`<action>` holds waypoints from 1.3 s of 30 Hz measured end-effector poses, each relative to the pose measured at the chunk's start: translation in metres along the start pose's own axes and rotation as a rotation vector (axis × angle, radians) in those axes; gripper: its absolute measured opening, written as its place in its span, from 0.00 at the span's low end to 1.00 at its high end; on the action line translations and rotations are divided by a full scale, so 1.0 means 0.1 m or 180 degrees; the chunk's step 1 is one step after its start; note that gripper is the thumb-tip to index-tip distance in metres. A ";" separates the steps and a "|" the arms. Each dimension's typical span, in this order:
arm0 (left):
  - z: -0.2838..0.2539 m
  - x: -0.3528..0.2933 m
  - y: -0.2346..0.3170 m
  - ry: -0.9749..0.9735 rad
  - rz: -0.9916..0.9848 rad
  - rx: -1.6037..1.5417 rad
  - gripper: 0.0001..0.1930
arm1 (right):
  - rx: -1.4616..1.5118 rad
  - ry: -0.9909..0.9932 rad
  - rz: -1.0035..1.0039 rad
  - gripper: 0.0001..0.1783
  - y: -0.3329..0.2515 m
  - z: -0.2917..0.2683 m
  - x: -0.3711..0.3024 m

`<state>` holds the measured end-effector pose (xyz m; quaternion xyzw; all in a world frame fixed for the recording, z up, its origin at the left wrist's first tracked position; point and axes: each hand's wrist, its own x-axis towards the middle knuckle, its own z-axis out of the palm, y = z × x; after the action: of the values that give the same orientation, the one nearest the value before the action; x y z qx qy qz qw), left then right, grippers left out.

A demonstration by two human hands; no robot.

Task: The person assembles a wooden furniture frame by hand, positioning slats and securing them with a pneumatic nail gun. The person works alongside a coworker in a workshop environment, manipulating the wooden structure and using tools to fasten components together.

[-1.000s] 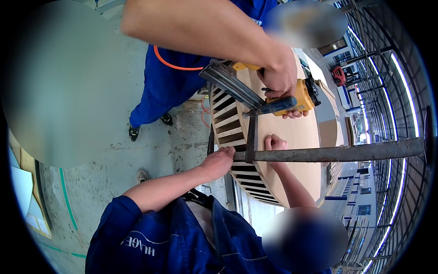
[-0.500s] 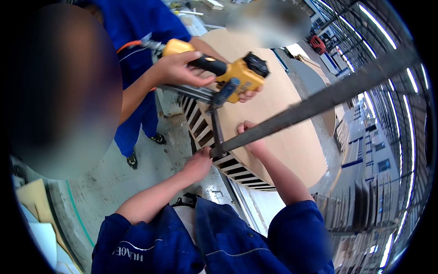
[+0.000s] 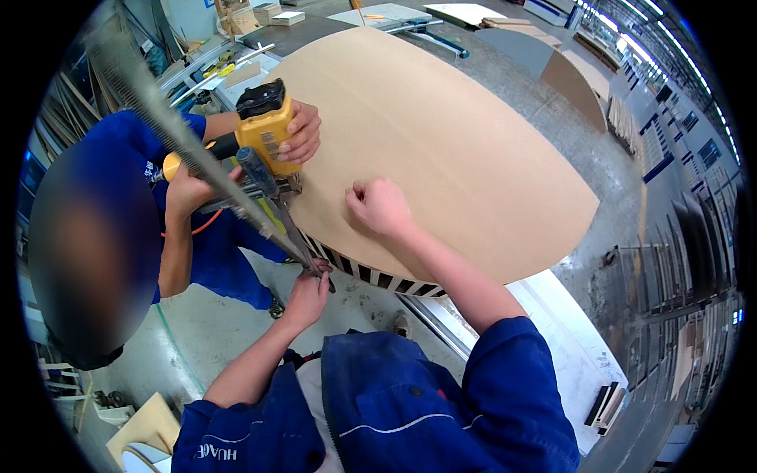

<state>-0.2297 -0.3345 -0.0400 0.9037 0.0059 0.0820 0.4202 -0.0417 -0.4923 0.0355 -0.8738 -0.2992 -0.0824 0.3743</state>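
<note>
My left hand (image 3: 306, 298) is closed round the lower end of a long steel bar clamp (image 3: 225, 180), at the near left edge of a large curved wooden panel (image 3: 465, 165). The clamp's bar slants up to the left, and its blue handle (image 3: 259, 172) stands above the panel. My right hand (image 3: 380, 206) rests on the panel's top with its fingers curled into a loose fist; nothing shows in it. On the left, a co-worker's hands (image 3: 301, 132) hold a yellow and black nail gun (image 3: 272, 130) with its nose at the panel's edge.
Dark and light slats (image 3: 371, 276) line the panel's side. Beneath it is a white table (image 3: 564, 339) with a few short strips (image 3: 605, 406). An orange air hose (image 3: 206, 222) hangs by the co-worker (image 3: 126, 158). Boards (image 3: 678, 284) stand on racks at right.
The clamp's bar has swung from the right over to the left. The co-worker's nail gun is now upright, further left at the panel's edge. My right hand remains fisted on the panel.
</note>
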 end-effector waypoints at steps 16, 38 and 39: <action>0.10 -0.04 0.06 0.0160 -0.0064 0.0279 0.09 | 0.2052 0.1095 0.1011 0.23 0.23 0.19 0.34; 0.08 -0.03 0.10 0.0203 0.0022 0.0210 0.10 | 0.2095 0.1544 0.1003 0.23 0.28 0.19 0.30; 0.08 -0.02 0.10 0.0196 0.0028 0.0224 0.10 | 0.2109 0.1543 0.1004 0.23 0.28 0.19 0.30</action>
<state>-0.2316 -0.3473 -0.0379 0.9150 0.0177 0.1113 0.3875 -0.0026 -0.4800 0.0167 -0.6970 -0.0759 -0.1265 0.7017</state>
